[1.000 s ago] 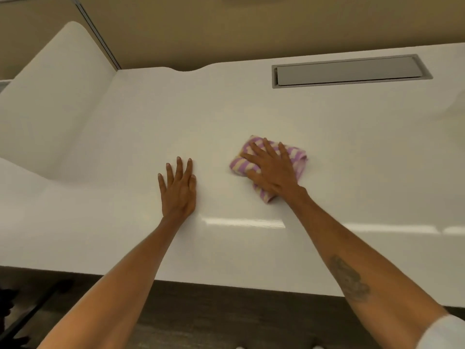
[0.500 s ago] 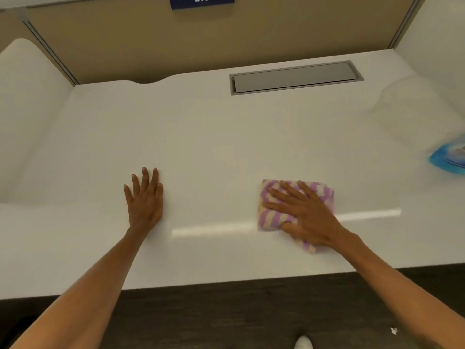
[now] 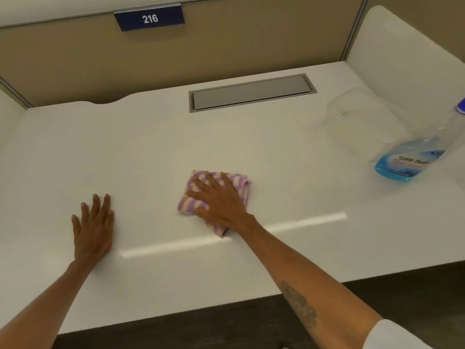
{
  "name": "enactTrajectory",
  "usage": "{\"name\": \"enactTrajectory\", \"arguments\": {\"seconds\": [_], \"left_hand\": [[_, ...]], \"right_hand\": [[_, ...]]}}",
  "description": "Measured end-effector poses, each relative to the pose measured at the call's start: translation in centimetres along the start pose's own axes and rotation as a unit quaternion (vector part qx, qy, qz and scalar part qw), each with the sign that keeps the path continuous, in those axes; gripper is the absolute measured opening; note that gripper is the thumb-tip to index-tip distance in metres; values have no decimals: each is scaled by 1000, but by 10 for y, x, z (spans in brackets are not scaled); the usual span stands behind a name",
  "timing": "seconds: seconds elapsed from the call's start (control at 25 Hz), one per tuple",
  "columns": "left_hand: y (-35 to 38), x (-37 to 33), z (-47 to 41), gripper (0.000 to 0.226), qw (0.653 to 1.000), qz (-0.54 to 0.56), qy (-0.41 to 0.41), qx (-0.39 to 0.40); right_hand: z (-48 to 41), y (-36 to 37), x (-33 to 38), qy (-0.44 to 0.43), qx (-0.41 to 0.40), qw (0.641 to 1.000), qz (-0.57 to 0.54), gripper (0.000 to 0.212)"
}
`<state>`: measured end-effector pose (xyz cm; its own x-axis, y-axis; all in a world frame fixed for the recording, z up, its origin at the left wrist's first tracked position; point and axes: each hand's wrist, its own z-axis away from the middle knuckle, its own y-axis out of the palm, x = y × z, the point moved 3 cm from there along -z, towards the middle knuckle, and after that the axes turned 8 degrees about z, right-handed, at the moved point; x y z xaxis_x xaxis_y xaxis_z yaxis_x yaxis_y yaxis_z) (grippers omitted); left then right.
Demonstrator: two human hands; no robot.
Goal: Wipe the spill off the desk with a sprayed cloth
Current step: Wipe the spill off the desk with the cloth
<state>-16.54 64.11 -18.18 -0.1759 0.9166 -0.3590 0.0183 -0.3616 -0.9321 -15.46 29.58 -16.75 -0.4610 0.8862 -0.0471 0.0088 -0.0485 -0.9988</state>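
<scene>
nearest the camera, two bare forearms reach out over the front edge of the white desk (image 3: 276,152), the right one bearing a dark tattoo (image 3: 299,308) and ending in a white sleeve (image 3: 392,336) at the lower corner. the left hand (image 3: 93,227) lies flat on the bare desk, palm down, fingers straight and only slightly parted, holding nothing. just to its right, apart from it, the right hand (image 3: 219,200) presses flat on the cloth (image 3: 241,185), fingers spread across its top (not gripping it, only bearing down). the cloth is folded, striped purple and cream, and sits on the desk a little right of centre, with edges showing beyond the fingertips and a corner poking out beneath the wrist. a bright streak of reflected light crosses the desk beside that wrist. no spill can be made out on the glossy surface. farther off to the right stands a clear spray bottle (image 3: 412,159) with blue liquid in its lower part, well apart from the cloth. beyond, a grey cable hatch (image 3: 251,93) is set flush into the desk. at the back, a tan partition (image 3: 75,59) carries a blue number plate (image 3: 149,19) reading 216.
</scene>
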Motion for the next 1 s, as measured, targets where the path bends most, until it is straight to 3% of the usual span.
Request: {"name": "enactTrajectory", "arguments": {"seconds": [0.08,0.16,0.44,0.56,0.68,1.0], "left_hand": [[0,0,1,51,1000,-3,2,-1],[0,-2,1,51,1000,-1,3,-1],[2,-4,-1,50,1000,-12,-4,-2],[1,-8,0,50,1000,2,-13,-5],[1,-10,1,49,1000,10,-17,-7],[-3,-13,0,50,999,32,-28,-10]], "right_hand": [[35,1,14,-89,-28,996,-4,54],[82,6,7,-108,-54,992,-22,53],[172,15,-153,176,-60,983,6,61],[137,16,-209,284,-35,958,-5,59],[73,18,-234,323,-50,945,-8,55],[-70,14,-201,276,-74,958,-35,56]]}}
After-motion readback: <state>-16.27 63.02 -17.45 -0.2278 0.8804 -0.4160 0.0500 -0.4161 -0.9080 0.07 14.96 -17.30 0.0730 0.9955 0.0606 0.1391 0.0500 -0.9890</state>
